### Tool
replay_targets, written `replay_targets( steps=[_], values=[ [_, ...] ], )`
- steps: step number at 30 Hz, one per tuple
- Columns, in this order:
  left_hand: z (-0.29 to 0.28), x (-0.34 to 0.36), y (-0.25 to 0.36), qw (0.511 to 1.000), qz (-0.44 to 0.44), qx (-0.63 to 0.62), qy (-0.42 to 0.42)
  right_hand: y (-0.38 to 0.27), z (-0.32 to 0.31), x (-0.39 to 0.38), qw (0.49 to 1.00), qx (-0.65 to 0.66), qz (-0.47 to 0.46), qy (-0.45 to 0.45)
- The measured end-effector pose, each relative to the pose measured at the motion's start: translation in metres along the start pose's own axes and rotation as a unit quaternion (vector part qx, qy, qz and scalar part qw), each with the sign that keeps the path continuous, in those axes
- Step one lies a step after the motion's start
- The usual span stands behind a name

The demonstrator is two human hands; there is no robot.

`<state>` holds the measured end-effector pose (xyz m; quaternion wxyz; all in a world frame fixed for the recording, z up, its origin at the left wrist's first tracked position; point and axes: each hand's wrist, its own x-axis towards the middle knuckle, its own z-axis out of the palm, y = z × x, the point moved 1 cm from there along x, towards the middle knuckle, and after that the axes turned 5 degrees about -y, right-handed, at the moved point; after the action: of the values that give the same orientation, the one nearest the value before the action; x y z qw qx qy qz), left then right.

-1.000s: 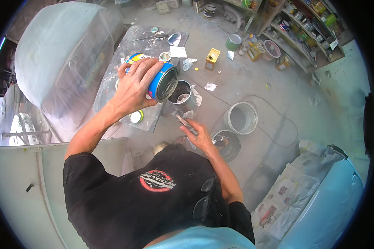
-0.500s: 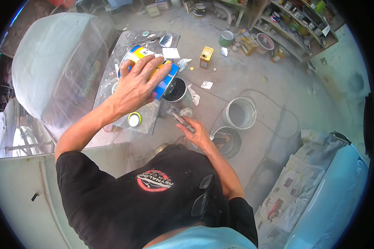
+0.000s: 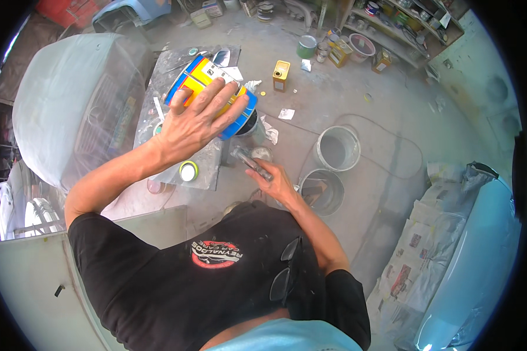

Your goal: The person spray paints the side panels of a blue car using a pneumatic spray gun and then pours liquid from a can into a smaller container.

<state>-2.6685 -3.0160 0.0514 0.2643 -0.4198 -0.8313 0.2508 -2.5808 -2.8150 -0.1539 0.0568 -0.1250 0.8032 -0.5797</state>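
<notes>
My left hand (image 3: pixel 200 120) grips a blue and yellow can (image 3: pixel 198 75), tilted almost upside down over a metal container (image 3: pixel 250 136), whose mouth is partly hidden by the can. Below, my right hand (image 3: pixel 270 181) holds a grubby metal tool (image 3: pixel 252 162), its far end near the container's lower side. The can and my left arm are over the edge of a paint-stained board (image 3: pixel 208 172), which carries a small green-rimmed round tin (image 3: pixel 188 170) and scattered small items. Any flow from the can is hidden.
Two buckets (image 3: pixel 357 149) (image 3: pixel 341 196) stand right of me, near a hose (image 3: pixel 416 169). Plastic-covered panel (image 3: pixel 52 105) at left. Yellow tin (image 3: pixel 280 76) and crowded shelves (image 3: pixel 416 29) are farther back. Blue car panel (image 3: pixel 468 257) with paper masking lies right; pale panel (image 3: pixel 23 281) lower left.
My left hand has tipped the can farther over, showing more of its yellow side and covering more of the container. My head view has shifted slightly; my right hand keeps the tool low.
</notes>
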Motion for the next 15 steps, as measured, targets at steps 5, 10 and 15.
replay_targets(
  steps=[5,10,15],
  values=[
    [0.022,-0.008,0.003,0.987,-0.074,-0.141,0.011,0.005,-0.006,-0.002,1.0,-0.001,0.023,-0.014],
    [0.073,-0.037,0.008,0.891,-0.284,-0.347,0.074,0.019,-0.001,-0.007,0.995,0.017,0.102,-0.004],
    [0.192,-0.112,0.074,0.697,-0.518,-0.493,0.056,0.02,-0.011,-0.018,0.996,0.007,0.087,-0.005]
  ],
)
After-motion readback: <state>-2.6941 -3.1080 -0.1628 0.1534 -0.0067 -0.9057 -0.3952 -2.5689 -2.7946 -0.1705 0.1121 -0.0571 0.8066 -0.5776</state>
